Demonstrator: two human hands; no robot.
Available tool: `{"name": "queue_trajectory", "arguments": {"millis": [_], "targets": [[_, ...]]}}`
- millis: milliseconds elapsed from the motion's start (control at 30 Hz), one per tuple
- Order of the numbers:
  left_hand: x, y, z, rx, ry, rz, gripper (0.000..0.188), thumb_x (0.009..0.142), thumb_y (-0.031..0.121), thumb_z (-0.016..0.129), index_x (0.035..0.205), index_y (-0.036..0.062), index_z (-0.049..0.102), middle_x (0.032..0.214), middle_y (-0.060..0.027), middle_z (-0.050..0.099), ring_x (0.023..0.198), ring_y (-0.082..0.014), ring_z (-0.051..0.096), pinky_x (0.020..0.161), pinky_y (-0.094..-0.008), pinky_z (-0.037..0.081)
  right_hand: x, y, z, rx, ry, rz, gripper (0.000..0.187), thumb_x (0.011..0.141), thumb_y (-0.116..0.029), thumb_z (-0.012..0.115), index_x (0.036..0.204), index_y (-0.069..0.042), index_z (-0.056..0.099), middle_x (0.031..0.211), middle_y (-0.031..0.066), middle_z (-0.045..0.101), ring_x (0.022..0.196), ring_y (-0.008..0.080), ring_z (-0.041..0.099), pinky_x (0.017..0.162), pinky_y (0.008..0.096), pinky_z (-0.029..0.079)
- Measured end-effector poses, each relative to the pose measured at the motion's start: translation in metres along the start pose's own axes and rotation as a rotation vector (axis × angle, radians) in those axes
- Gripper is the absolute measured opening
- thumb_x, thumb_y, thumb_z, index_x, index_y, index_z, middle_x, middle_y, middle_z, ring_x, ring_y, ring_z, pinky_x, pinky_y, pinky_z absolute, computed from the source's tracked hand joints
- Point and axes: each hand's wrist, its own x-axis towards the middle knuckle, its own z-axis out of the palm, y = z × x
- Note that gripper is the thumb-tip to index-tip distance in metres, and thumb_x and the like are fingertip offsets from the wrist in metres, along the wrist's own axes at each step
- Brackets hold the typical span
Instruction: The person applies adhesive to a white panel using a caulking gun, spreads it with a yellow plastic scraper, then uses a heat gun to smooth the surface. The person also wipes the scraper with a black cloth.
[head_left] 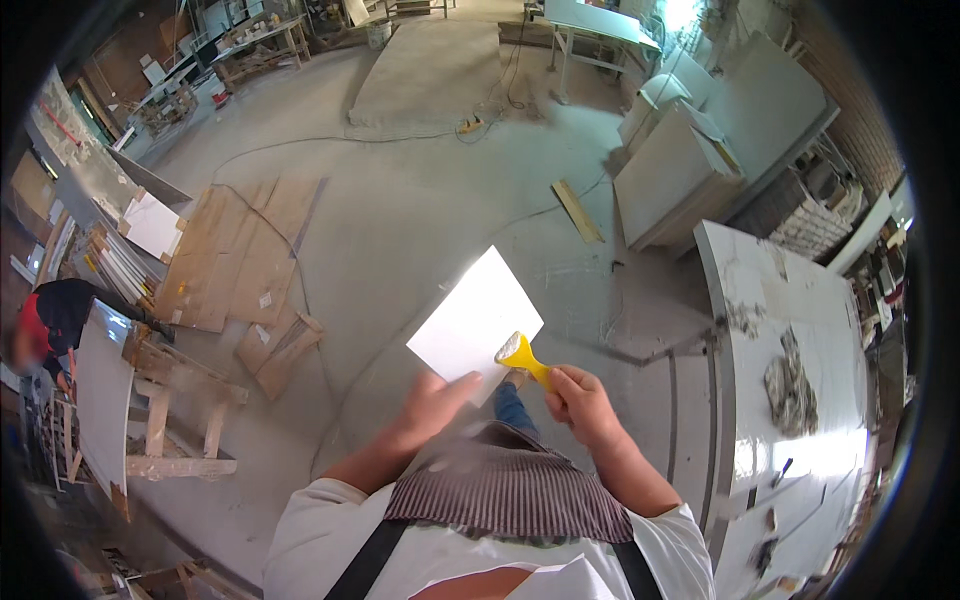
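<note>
A flat white rectangular panel [478, 311] is held out in front of my body, turned cornerwise. My left hand [440, 402] grips its near left edge, with the thumb lying on the upper face and the other fingers hidden beneath. My right hand [582, 402] is closed round the handle of a yellow tool [532, 362]. The tool flares to a wide, whitish end, which lies over the panel's near right part. I cannot tell if that end is bristles or a coated blade, nor whether it touches the panel.
At right stands a long glossy table [745, 400] with a crumpled cloth [790, 385] on it. Cardboard sheets [235, 250] lie on the floor at left, near cables. A person [60, 330] bends by a slab on a wooden trestle [160, 420]. Large boxy panels [675, 180] stand far right.
</note>
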Motion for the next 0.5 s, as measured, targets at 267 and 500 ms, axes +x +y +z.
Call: {"name": "queue_trajectory", "arguments": {"millis": [267, 500], "targets": [[0.225, 0.026, 0.000, 0.442, 0.054, 0.392, 0.034, 0.088, 0.002, 0.059, 0.120, -0.0048, 0.053, 0.107, -0.0092, 0.062, 0.098, -0.0175, 0.058, 0.085, -0.0322, 0.046, 0.190, -0.115, -0.056, 0.118, -0.057, -0.040, 0.030, 0.101, -0.022, 0.043, 0.106, 0.002, 0.059, 0.060, -0.0040, 0.040, 0.048, 0.0049, 0.030, 0.044, 0.0211, 0.024], [0.380, 0.015, -0.011, 0.433, 0.040, 0.267, 0.035, 0.087, 0.003, 0.059, 0.121, -0.0039, 0.053, 0.109, -0.0108, 0.062, 0.101, -0.0184, 0.059, 0.088, -0.0323, 0.046, 0.327, -0.209, -0.099, 0.072, -0.060, -0.110, 0.030, 0.101, -0.022, 0.043, 0.104, 0.002, 0.060, 0.059, -0.0039, 0.041, 0.047, 0.0049, 0.029, 0.043, 0.0219, 0.023]]}}
